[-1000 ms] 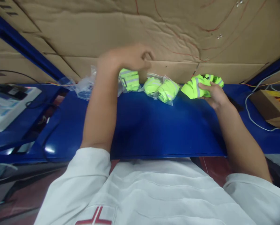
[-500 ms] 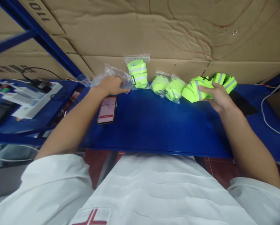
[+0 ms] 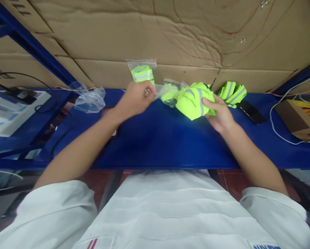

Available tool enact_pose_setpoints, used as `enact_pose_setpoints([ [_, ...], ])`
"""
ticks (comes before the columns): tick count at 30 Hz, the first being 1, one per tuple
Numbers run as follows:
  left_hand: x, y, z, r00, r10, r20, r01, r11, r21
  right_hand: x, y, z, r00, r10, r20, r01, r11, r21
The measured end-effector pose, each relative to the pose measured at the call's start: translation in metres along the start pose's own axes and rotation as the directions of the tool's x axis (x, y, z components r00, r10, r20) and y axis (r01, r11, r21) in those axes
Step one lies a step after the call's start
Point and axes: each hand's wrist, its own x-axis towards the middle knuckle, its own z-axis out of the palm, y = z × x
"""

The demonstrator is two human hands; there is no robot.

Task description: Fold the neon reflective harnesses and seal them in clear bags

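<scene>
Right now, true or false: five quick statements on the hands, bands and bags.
1. The right hand grips a neon band. True.
2. The left hand lies flat on the table. False: it is raised, pinching a clear bag.
3. A bagged band stands against the cardboard. True.
4. The empty bags lie right of the right hand. False: they lie left of the left hand.
5. A dark phone lies on the table, right of the right hand. True.
</scene>
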Motion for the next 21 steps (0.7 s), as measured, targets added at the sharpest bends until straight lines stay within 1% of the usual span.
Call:
enact_pose_setpoints([
  [1, -0.002, 0.012, 0.016, 0.999, 0.009, 0.036, -0.007, 0.998, -0.057, -0.002, 0.002, 0.003, 1.000, 0.001, 0.000, -0.001, 1.000, 0.011],
  [2, -0.003, 0.022, 0.032, 0.998, -0.004, 0.063, 0.012, 0.991, -0.132, -0.003, 0.003, 0.005, 1.000, -0.004, -0.010, 0.004, 1.000, 0.021],
  [3, -0.004, 0.030, 0.048, 0.986, -0.096, 0.136, 0.137, 0.929, -0.343, -0.002, 0.004, 0.004, 0.999, -0.014, -0.029, 0.014, 0.999, 0.029],
  [4, -0.006, 0.035, 0.063, 0.954, -0.173, 0.244, 0.279, 0.811, -0.514, 0.000, 0.005, 0.002, 0.998, -0.027, -0.054, 0.028, 0.999, 0.031],
  [6, -0.012, 0.038, 0.086, 0.893, -0.208, 0.399, 0.426, 0.672, -0.605, 0.004, 0.006, -0.004, 0.992, -0.050, -0.117, 0.052, 0.998, 0.019],
  [7, -0.016, 0.038, 0.096, 0.865, -0.216, 0.452, 0.477, 0.633, -0.610, 0.005, 0.006, -0.007, 0.988, -0.053, -0.144, 0.055, 0.998, 0.012],
  [9, -0.026, 0.034, 0.108, 0.837, -0.229, 0.498, 0.525, 0.597, -0.607, 0.005, 0.006, -0.009, 0.986, -0.044, -0.159, 0.047, 0.999, 0.014],
  [10, -0.031, 0.032, 0.112, 0.831, -0.235, 0.504, 0.535, 0.584, -0.610, 0.002, 0.006, -0.008, 0.989, -0.043, -0.144, 0.047, 0.999, 0.019],
  [11, -0.036, 0.031, 0.114, 0.828, -0.236, 0.508, 0.541, 0.574, -0.615, -0.001, 0.006, -0.007, 0.994, -0.047, -0.104, 0.049, 0.999, 0.020],
  [12, -0.041, 0.030, 0.115, 0.830, -0.234, 0.507, 0.541, 0.565, -0.623, -0.005, 0.005, -0.005, 0.998, -0.053, -0.038, 0.053, 0.999, 0.010],
  [13, -0.044, 0.030, 0.115, 0.839, -0.230, 0.494, 0.529, 0.561, -0.637, -0.009, 0.004, -0.004, 0.997, -0.056, 0.053, 0.057, 0.998, -0.024],
  [14, -0.047, 0.030, 0.114, 0.856, -0.226, 0.464, 0.504, 0.560, -0.658, -0.012, 0.004, -0.004, 0.986, -0.048, 0.162, 0.062, 0.995, -0.083],
  [15, -0.049, 0.031, 0.113, 0.878, -0.223, 0.424, 0.471, 0.559, -0.682, -0.015, 0.003, -0.005, 0.962, -0.032, 0.270, 0.077, 0.985, -0.155],
  [16, -0.049, 0.031, 0.111, 0.899, -0.224, 0.376, 0.435, 0.553, -0.711, -0.016, 0.003, -0.006, 0.933, -0.012, 0.358, 0.100, 0.969, -0.227],
  [17, -0.049, 0.030, 0.108, 0.915, -0.237, 0.326, 0.403, 0.538, -0.741, -0.016, 0.003, -0.008, 0.910, 0.001, 0.414, 0.128, 0.951, -0.283],
  [18, -0.048, 0.029, 0.105, 0.923, -0.258, 0.284, 0.381, 0.513, -0.769, -0.015, 0.003, -0.011, 0.899, 0.001, 0.438, 0.153, 0.937, -0.315],
  [19, -0.045, 0.028, 0.102, 0.924, -0.281, 0.259, 0.370, 0.483, -0.794, -0.013, 0.003, -0.013, 0.899, -0.010, 0.437, 0.168, 0.931, -0.324],
  [21, -0.041, 0.025, 0.094, 0.919, -0.326, 0.224, 0.354, 0.429, -0.831, -0.010, 0.004, -0.017, 0.919, -0.029, 0.393, 0.158, 0.941, -0.300],
])
